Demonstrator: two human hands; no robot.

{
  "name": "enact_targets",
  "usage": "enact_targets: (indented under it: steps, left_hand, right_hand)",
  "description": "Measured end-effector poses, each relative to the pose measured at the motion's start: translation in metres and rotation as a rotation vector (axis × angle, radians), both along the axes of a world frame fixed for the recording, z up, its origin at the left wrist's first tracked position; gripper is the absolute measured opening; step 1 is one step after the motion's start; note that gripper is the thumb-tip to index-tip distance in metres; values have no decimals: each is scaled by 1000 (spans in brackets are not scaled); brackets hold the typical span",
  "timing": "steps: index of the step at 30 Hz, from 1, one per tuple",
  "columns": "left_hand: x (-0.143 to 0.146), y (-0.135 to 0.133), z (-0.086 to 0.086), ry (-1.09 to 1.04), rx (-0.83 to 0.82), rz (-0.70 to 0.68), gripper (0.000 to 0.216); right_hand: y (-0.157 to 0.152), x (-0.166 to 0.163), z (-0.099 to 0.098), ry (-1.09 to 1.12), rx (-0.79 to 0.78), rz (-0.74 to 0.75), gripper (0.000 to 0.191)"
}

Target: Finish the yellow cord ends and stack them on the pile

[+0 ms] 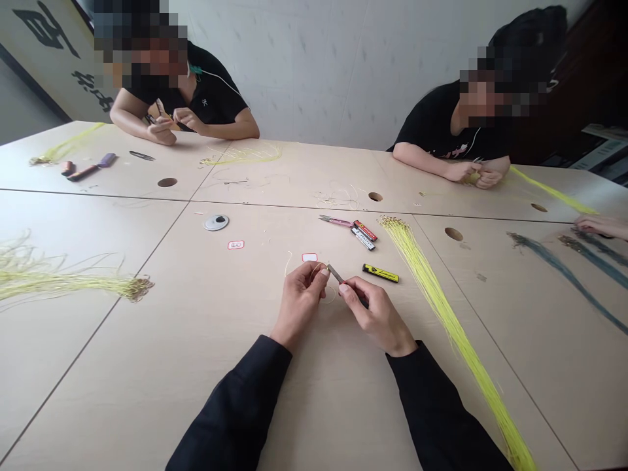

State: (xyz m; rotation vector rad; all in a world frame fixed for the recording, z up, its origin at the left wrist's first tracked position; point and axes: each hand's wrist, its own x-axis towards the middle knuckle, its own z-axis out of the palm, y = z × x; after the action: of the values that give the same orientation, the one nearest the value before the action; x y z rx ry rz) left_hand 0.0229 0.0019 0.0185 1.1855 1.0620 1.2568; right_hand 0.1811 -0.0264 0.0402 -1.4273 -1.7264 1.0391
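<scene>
Cord [286,265] is looping from the left hand [303,294], closed in a pinch at frame center; a slim grey tool [335,273] is angling toward that pinch, the right hand [377,309] gripping its lower end. Steady fingers are probably aiding control. Fine, straight lime-yellow strands [449,326] are stretching toward lower right.

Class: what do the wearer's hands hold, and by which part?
The right hand holds a slim grey tool by its nearer part; the left hand pinches a thin yellow cord, where along it is unclear.
</scene>
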Motion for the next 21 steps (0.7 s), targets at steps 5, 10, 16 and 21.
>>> enact_targets:
  steps: [5,10,16,21]
  left_hand:
    - [1,0,0,-5,-8,-6,27]
    - [2,0,1,1,-20,-6,27]
    - [2,0,1,-44,-45,-20,24]
    - [2,-1,3,-57,-64,-25,25]
  right_hand:
    - [0,1,1,16,26,-11,36]
    - [1,4,-3,130,-50,-38,39]
    - [1,6,-6,163,-129,-8,41]
    - [2,3,-5,180,-62,-38,37]
